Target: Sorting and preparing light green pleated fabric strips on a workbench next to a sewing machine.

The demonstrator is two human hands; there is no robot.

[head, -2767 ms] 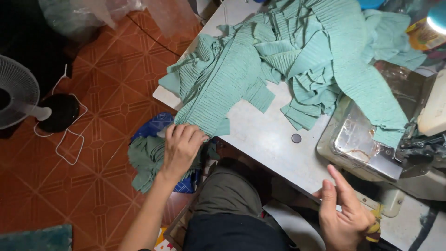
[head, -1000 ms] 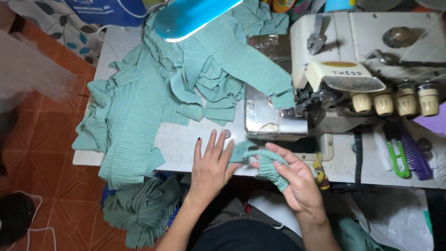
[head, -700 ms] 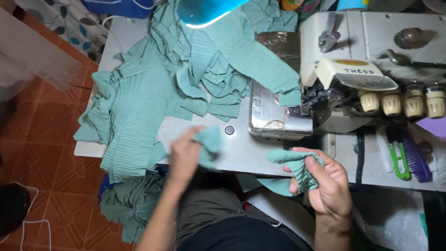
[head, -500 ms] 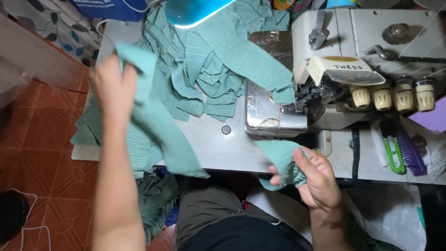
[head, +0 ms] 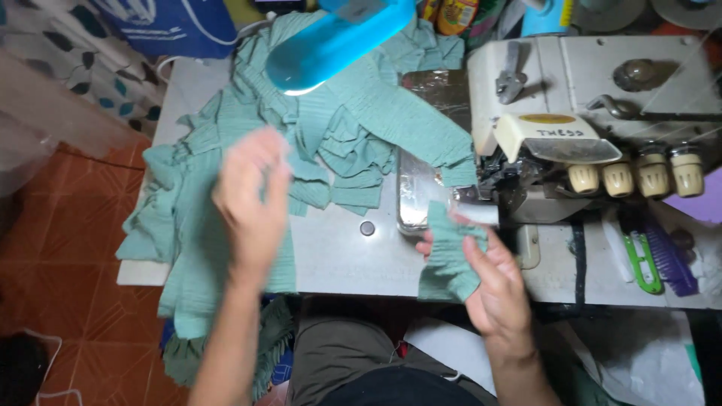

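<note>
My right hand (head: pixel 492 286) pinches a small ribbed green fabric piece (head: pixel 445 259) at the table's front edge, just below the presser area of the white overlock sewing machine (head: pixel 587 83). My left hand (head: pixel 252 195) is blurred in motion, fingers spread. It hovers over the left part of a large pile of green ribbed fabric pieces (head: pixel 353 128), and I see nothing gripped in it. The pile covers the left and back of the white table (head: pixel 338 256) and hangs over its left edge.
A blue lamp head (head: pixel 338 41) hangs over the pile. Green thread snips (head: pixel 643 263) and a purple comb (head: pixel 673 259) lie right of the machine. More green fabric (head: pixel 267 349) sits on the tiled floor by my knee. A blue bag (head: pixel 165 26) stands at back left.
My left hand lifted a long green strip up and left, and now it is down over the pile without it. My right hand kept the small piece and moved it toward the machine.
</note>
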